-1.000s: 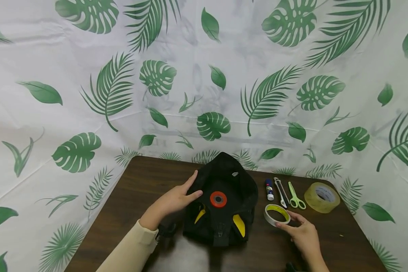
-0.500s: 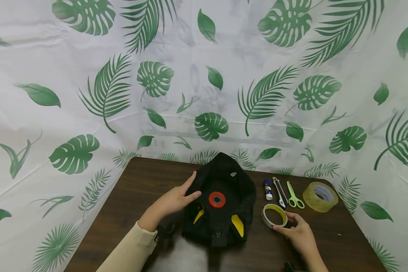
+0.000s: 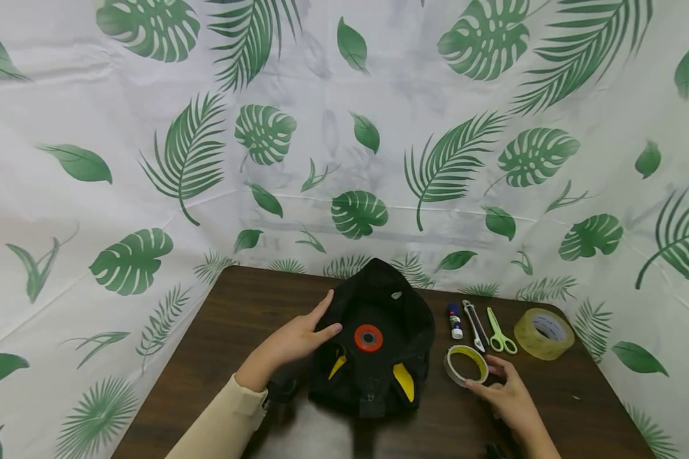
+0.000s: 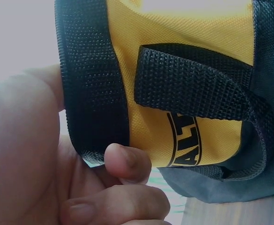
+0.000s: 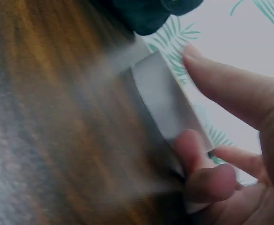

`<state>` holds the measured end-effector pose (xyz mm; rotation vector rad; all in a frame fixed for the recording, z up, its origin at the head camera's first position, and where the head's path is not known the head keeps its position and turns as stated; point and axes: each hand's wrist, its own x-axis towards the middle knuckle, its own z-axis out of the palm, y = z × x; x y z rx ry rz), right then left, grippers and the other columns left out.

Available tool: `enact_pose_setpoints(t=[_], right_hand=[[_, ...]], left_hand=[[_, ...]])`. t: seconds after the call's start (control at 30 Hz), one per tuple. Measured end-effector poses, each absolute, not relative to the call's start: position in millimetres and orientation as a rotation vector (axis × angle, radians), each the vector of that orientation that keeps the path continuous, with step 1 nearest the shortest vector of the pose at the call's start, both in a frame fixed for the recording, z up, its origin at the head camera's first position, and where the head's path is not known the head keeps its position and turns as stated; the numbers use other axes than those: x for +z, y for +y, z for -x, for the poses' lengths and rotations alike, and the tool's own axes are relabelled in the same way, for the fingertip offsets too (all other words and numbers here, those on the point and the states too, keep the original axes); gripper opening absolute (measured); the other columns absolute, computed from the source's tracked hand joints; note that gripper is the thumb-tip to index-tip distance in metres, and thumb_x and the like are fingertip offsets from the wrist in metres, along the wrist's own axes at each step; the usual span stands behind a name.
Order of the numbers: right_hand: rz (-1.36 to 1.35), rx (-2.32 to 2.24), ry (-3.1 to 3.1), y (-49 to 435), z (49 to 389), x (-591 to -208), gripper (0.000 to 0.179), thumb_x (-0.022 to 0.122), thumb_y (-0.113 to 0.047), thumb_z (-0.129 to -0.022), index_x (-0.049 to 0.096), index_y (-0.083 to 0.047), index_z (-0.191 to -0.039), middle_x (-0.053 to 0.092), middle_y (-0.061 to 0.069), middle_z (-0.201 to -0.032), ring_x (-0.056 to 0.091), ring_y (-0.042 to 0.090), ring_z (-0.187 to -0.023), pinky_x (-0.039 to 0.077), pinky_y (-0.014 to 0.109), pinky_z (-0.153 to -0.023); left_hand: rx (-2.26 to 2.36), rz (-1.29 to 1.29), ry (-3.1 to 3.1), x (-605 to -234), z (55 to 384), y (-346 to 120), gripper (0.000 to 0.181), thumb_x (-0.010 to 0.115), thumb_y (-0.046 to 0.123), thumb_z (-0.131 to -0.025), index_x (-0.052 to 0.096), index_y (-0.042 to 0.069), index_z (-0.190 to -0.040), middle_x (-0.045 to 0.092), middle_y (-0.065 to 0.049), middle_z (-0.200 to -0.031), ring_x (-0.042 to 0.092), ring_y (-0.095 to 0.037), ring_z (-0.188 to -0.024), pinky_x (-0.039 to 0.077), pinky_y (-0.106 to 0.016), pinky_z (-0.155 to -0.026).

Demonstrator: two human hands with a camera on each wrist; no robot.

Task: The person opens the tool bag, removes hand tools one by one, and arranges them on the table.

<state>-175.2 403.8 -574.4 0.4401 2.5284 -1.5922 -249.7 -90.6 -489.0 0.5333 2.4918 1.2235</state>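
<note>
A black tool bag (image 3: 387, 319) with yellow side panels and a red ring on it stands mid-table in the head view. My left hand (image 3: 287, 344) grips its left side. In the left wrist view, my fingers (image 4: 127, 164) curl at the bag's black webbing edge (image 4: 94, 89), beside a yellow panel with a webbing loop. My right hand (image 3: 511, 395) holds a roll of tape (image 3: 451, 368), pale outside and yellow inside, between thumb and fingers to the right of the bag. The right wrist view is blurred; the tape's band (image 5: 165, 96) shows at my fingertips there.
Behind the tape roll lie a glue stick (image 3: 455, 322), a utility knife (image 3: 475, 325) and green scissors (image 3: 498, 335). A wide roll of clear tape (image 3: 531, 338) sits at the right. The brown table (image 3: 252, 299) meets a leaf-patterned cloth (image 3: 321, 76) at its back edge.
The tape roll in my right hand has tilted a little and shifted slightly left. The left hand and the bag stay in place.
</note>
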Motion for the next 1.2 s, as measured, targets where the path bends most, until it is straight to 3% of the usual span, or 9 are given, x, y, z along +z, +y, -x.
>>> enact_pose_setpoints(t=[0.23, 0.37, 0.77, 1.0, 1.2], right_hand=[[-0.499, -1.714, 2.529, 394.0, 166.9, -565.7, 0.101, 0.082, -0.033, -0.101, 0.016, -0.005, -0.172, 0.031, 0.027, -0.165, 0.048, 0.01, -0.062, 0.051, 0.032, -0.058], [-0.443, -1.708, 2.595, 382.8, 167.2, -542.8, 0.096, 0.082, -0.031, -0.101, 0.02, -0.005, -0.17, 0.035, 0.024, -0.161, 0.054, 0.009, -0.069, 0.053, 0.031, -0.062], [0.112, -1.826, 2.749, 321.9, 179.8, -457.5, 0.071, 0.08, -0.01, -0.101, 0.04, -0.01, -0.16, 0.047, -0.001, -0.139, 0.067, 0.008, -0.088, 0.058, 0.025, -0.073], [0.377, -1.815, 2.708, 276.8, 174.9, -431.7, 0.067, 0.081, -0.006, -0.099, 0.046, -0.007, -0.156, 0.048, 0.007, -0.143, 0.065, 0.013, -0.093, 0.058, 0.022, -0.078], [0.5, -1.659, 2.734, 249.4, 184.3, -421.7, 0.065, 0.084, -0.018, -0.099, 0.051, -0.016, -0.154, 0.052, 0.012, -0.148, 0.062, 0.019, -0.108, 0.057, 0.023, -0.086]], left_hand=[[1.226, -0.542, 2.467, -490.5, 246.9, -92.8, 0.088, 0.051, 0.073, -0.106, 0.002, 0.045, -0.175, 0.033, -0.009, -0.178, 0.048, -0.038, -0.156, 0.036, -0.064, -0.128], [1.215, -0.555, 2.454, -491.8, 247.6, -92.4, 0.087, 0.05, 0.072, -0.107, 0.002, 0.044, -0.175, 0.03, -0.008, -0.179, 0.047, -0.038, -0.157, 0.036, -0.063, -0.129], [1.235, -0.541, 2.476, -490.2, 250.3, -92.2, 0.086, 0.05, 0.071, -0.108, 0.004, 0.044, -0.175, 0.033, -0.01, -0.178, 0.048, -0.039, -0.156, 0.037, -0.063, -0.128], [1.226, -0.53, 2.489, -491.3, 250.0, -90.9, 0.085, 0.05, 0.072, -0.107, 0.005, 0.045, -0.174, 0.035, -0.011, -0.177, 0.05, -0.039, -0.155, 0.039, -0.063, -0.126], [1.228, -0.525, 2.484, -490.8, 251.1, -91.5, 0.086, 0.05, 0.072, -0.107, 0.004, 0.046, -0.174, 0.034, -0.01, -0.178, 0.049, -0.039, -0.156, 0.038, -0.064, -0.127]])
